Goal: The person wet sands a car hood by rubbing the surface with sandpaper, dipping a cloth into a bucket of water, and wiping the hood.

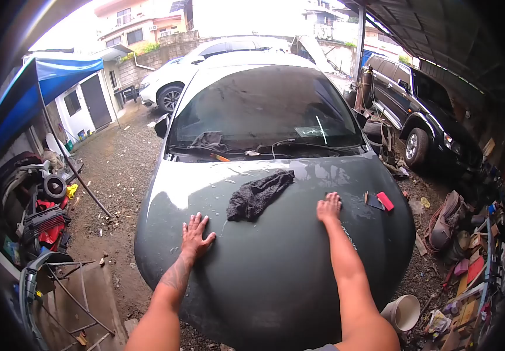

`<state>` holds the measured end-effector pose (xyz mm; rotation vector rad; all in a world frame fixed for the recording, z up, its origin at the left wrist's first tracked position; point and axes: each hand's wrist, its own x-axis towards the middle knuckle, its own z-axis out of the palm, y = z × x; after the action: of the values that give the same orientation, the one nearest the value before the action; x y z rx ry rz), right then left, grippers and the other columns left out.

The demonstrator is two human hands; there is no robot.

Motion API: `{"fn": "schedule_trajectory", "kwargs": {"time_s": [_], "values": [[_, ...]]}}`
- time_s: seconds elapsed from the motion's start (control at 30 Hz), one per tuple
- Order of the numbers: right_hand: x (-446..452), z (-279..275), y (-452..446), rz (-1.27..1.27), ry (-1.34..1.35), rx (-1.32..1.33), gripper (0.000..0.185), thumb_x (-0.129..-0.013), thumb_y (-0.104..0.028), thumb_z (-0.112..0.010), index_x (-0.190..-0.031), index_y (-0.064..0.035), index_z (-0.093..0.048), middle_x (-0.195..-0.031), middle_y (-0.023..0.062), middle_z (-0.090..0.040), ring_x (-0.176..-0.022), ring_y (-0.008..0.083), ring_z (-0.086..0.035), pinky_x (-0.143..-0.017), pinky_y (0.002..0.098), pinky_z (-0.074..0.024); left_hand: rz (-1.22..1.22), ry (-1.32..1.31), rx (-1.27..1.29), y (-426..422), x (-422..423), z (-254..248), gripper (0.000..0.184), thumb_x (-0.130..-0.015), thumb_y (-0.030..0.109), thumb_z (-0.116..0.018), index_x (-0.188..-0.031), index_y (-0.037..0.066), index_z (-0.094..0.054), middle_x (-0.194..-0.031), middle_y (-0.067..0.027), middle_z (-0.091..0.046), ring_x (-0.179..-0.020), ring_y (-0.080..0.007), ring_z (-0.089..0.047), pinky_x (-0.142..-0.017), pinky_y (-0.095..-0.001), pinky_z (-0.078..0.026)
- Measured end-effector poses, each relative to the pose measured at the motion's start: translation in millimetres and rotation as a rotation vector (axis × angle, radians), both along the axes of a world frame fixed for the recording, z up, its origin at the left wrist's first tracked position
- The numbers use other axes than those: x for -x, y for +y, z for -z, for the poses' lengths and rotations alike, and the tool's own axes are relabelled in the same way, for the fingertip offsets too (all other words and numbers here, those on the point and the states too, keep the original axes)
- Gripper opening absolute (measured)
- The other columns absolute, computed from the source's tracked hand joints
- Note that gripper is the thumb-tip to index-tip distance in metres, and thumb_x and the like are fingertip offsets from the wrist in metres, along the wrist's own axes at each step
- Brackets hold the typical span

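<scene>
My left hand (196, 236) lies flat on the dark grey car hood (252, 263), fingers spread, holding nothing. On the right half of the hood, my right hand (329, 207) presses down with its fingers bent together. A small dark edge shows by its fingertips, but what it is I cannot make out. Between the hands and farther up lies a crumpled black cloth (258, 196). To the right of my right hand are a red block (385, 201) and a dark flat piece (374, 201), side by side. Wet streaks and water drops mark the hood.
Beyond the hood is the windshield (264, 108), with another dark rag (208, 140) at its base. A white bucket (403, 312) stands at the front right. Scrap parts (45, 219) pile up on the left. A black SUV (422, 105) and a white car (170, 82) are parked nearby.
</scene>
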<state>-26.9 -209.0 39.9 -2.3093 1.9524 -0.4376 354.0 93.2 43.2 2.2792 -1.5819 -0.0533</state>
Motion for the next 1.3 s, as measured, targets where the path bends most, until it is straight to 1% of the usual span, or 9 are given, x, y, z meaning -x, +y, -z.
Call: {"fn": "schedule_trajectory", "kwargs": {"time_s": [0.1,0.17,0.27,0.43,0.67,0.8,0.9,1.1,1.3], "values": [[-40,5,23,0.048,0.132,0.022,0.065,-0.093,-0.032,-0.036,-0.144,0.0077,-0.032,-0.155,0.0263,-0.025,-0.144,0.0404,-0.024,-0.118,0.05,-0.0193,0.001,-0.017,-0.019,0,0,-1,0.074,-0.087,0.053,-0.055,-0.15,0.021,-0.035,-0.161,-0.0072,-0.02,-0.15,-0.0256,-0.013,-0.12,-0.0504,-0.006],[-81,20,78,-0.355,0.3,0.121,0.064,-0.093,-0.032,-0.038,-0.143,0.0079,-0.033,-0.153,0.0262,-0.029,-0.143,0.0405,-0.026,-0.118,0.0496,-0.0214,0.006,-0.006,-0.002,1,3,-3,0.074,-0.087,0.054,-0.054,-0.15,0.019,-0.035,-0.161,-0.0077,-0.02,-0.15,-0.0258,-0.012,-0.12,-0.0502,-0.005],[-57,17,69,-0.46,0.041,0.115,0.062,-0.094,-0.031,-0.036,-0.143,0.0079,-0.034,-0.154,0.0257,-0.027,-0.144,0.0404,-0.024,-0.118,0.0487,-0.0208,0.006,-0.02,-0.017,3,0,-2,0.074,-0.088,0.053,-0.054,-0.151,0.02,-0.034,-0.161,-0.0079,-0.02,-0.15,-0.026,-0.011,-0.12,-0.0497,-0.005],[-17,8,-19,0.116,-0.001,-0.074,0.065,-0.096,-0.031,-0.033,-0.147,0.0097,-0.025,-0.158,0.0254,-0.016,-0.147,0.0403,-0.016,-0.119,0.0493,-0.0163,0.005,-0.002,-0.007,2,1,-3,0.074,-0.088,0.054,-0.055,-0.151,0.021,-0.034,-0.161,-0.0084,-0.021,-0.15,-0.0269,-0.012,-0.12,-0.0505,-0.005],[-112,3,113,-0.629,0.01,-0.09,0.066,-0.097,-0.032,-0.033,-0.15,0.0052,-0.022,-0.16,0.0239,-0.012,-0.149,0.0386,-0.008,-0.12,0.0507,-0.0072,0.013,-0.04,-0.006,2,0,-3,0.073,-0.088,0.053,-0.054,-0.151,0.021,-0.034,-0.161,-0.0085,-0.02,-0.15,-0.0271,-0.012,-0.12,-0.0514,-0.005],[-27,-25,18,-0.001,-0.085,-0.098,0.068,-0.097,-0.031,-0.032,-0.149,0.0108,-0.018,-0.16,0.0252,-0.009,-0.148,0.0408,-0.01,-0.12,0.0499,-0.0093,0.005,-0.015,-0.02,-1,-2,2,0.075,-0.087,0.056,-0.053,-0.151,0.022,-0.033,-0.162,-0.0069,-0.019,-0.15,-0.0252,-0.01,-0.12,-0.0505,-0.004],[-84,-18,61,-0.039,0.096,-0.096,0.069,-0.097,-0.033,-0.032,-0.149,0.0102,-0.017,-0.159,0.0271,-0.008,-0.148,0.0417,-0.006,-0.121,0.0494,-0.0079,0.007,-0.009,-0.009,0,-1,0,0.075,-0.087,0.056,-0.053,-0.151,0.021,-0.033,-0.161,-0.0079,-0.019,-0.15,-0.0262,-0.011,-0.12,-0.0508,-0.004],[-139,13,154,-0.663,0.135,0.003,0.069,-0.095,-0.032,-0.032,-0.148,0.0115,-0.021,-0.159,0.0271,-0.013,-0.149,0.0409,-0.009,-0.121,0.0484,-0.0064,0.023,-0.039,-0.011,0,-2,1,0.075,-0.088,0.056,-0.053,-0.151,0.021,-0.034,-0.161,-0.0089,-0.02,-0.15,-0.0271,-0.011,-0.12,-0.0519,-0.005],[-114,12,76,-0.001,0.099,0.072,0.071,-0.094,-0.034,-0.033,-0.148,0.0114,-0.02,-0.157,0.028,-0.017,-0.146,0.0437,-0.017,-0.119,0.0519,-0.0156,0.002,-0.004,-0.016,1,1,0,0.074,-0.088,0.056,-0.052,-0.151,0.022,-0.034,-0.161,-0.0072,-0.02,-0.15,-0.0256,-0.011,-0.12,-0.0509,-0.004]]}}
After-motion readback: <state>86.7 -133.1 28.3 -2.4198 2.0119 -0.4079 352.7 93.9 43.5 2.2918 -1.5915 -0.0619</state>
